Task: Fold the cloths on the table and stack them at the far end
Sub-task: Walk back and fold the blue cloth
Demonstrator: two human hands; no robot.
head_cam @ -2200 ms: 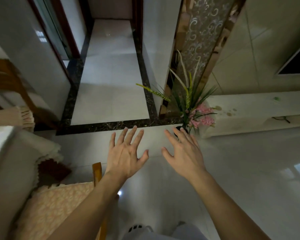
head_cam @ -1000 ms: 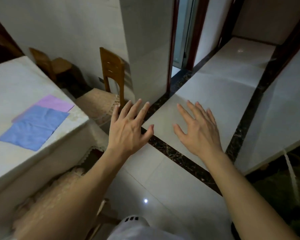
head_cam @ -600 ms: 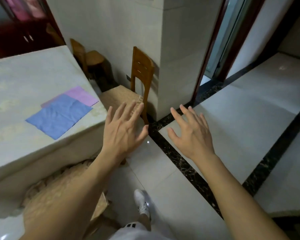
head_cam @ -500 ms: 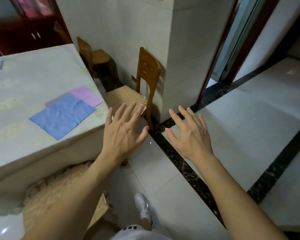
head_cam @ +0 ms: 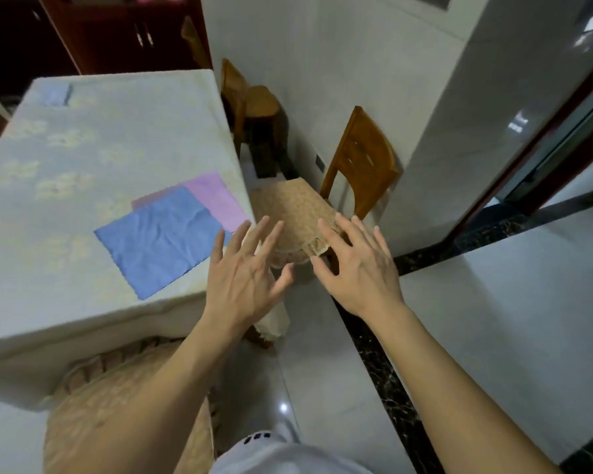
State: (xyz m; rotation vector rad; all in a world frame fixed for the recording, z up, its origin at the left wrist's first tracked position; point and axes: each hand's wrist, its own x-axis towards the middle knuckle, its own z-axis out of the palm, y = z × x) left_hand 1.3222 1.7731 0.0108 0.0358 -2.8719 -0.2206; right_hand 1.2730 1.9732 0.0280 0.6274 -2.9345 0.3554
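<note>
Worktop (head_cam: pixel 83 159) with pale floral covering fills 9 to 11 o'clock; small folded pale-blue cloth (head_cam: pixel 56 96) lies at its far-left corner, 11 o'clock; flat blue square cloth (head_cam: pixel 161 241) lies near the worktop's near-right corner, overlapping a pink square cloth (head_cam: pixel 216 196) whose far-right part shows; left hand (head_cam: pixel 245 278) at centre, fingers spread and straight, holding nothing, raised over the worktop corner; right hand (head_cam: pixel 356 268) just beside it, fingers likewise spread, holding nothing; wooden chair with beige lace seat cover (head_cam: pixel 360 165) at 1 o'clock beyond both hands; glossy white tiled floor (head_cam: pixel 510 319) at 3 to 5 o'clock.
</note>
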